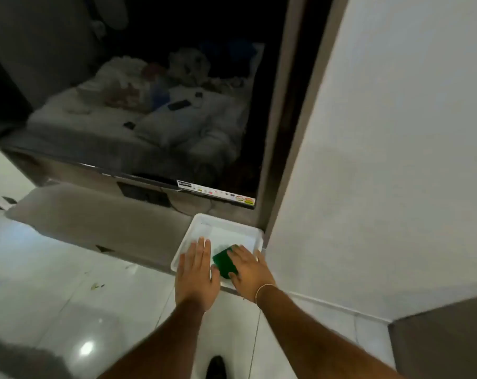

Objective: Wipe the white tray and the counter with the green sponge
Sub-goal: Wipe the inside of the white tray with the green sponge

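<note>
A white tray (204, 222) rests at the right end of a low grey counter (95, 214), against a white wall. Inside the tray lies a dark green sponge (223, 262). My right hand (249, 272) presses flat on the sponge's right side, fingers over it. My left hand (196, 272) lies flat, fingers together and extended, on the tray's left edge and floor. The near part of the tray is hidden by both hands.
A large dark TV screen (139, 105) stands just behind the counter, reflecting a bed. A white wall (382, 160) bounds the tray on the right. Glossy white floor tiles (68, 296) with small scraps lie below. A dark shoe tip (216, 366) shows at the bottom.
</note>
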A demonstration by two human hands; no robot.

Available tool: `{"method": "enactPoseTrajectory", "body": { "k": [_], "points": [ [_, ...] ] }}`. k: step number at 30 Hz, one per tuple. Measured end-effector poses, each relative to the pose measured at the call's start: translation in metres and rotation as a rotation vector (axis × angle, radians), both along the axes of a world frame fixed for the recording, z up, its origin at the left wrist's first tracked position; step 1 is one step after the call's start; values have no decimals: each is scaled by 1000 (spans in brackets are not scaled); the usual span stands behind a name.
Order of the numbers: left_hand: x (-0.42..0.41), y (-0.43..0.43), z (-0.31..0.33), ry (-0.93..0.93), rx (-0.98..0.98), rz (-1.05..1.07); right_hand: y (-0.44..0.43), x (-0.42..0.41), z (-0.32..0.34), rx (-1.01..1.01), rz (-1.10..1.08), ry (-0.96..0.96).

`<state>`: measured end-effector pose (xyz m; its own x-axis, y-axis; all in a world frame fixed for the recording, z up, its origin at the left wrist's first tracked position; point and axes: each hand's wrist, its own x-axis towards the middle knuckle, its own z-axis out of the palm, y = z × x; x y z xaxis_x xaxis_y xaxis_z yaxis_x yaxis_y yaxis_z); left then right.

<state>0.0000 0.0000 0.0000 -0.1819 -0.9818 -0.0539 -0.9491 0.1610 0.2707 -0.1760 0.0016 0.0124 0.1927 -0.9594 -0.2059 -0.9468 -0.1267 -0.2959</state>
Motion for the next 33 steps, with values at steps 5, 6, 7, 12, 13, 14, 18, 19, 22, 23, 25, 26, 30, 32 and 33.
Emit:
{"method": "enactPoseTrajectory", "body": {
  "k": [5,6,7,12,13,14,18,19,22,23,25,26,30,32,33],
  "points": [
    [38,-36,-44,30,63,70,-37,32,-47,228,-81,-36],
    [40,-38,-50,42,66,54,-43,36,-55,260,-128,-50],
    [41,-39,-57,50,64,40,-50,40,-63,282,-178,-59],
    [36,-50,-82,71,104,-14,-84,63,-92,359,-381,-91],
    [34,-51,-85,64,108,-16,-89,66,-97,380,-406,-85],
    [32,-52,-88,54,118,-22,-92,68,-103,393,-417,-67],
    [26,-52,-92,44,150,-11,-99,66,-118,332,-426,63],
    [25,-53,-93,45,160,-6,-102,63,-118,313,-412,80],
    [26,-54,-94,34,192,6,-109,56,-117,297,-331,124],
    [26,-54,-94,33,202,8,-111,55,-117,299,-306,143],
    [22,-53,-93,36,195,4,-114,51,-115,289,-249,178],
    [19,-54,-91,44,194,0,-116,48,-113,283,-231,179],
    [3,-59,-83,84,190,-17,-121,31,-100,272,-315,15],
    [-12,-60,-77,125,182,-21,-119,19,-87,243,-376,-79],
    [-20,-59,-75,142,172,-19,-117,14,-81,231,-393,-111]
  ]
}}
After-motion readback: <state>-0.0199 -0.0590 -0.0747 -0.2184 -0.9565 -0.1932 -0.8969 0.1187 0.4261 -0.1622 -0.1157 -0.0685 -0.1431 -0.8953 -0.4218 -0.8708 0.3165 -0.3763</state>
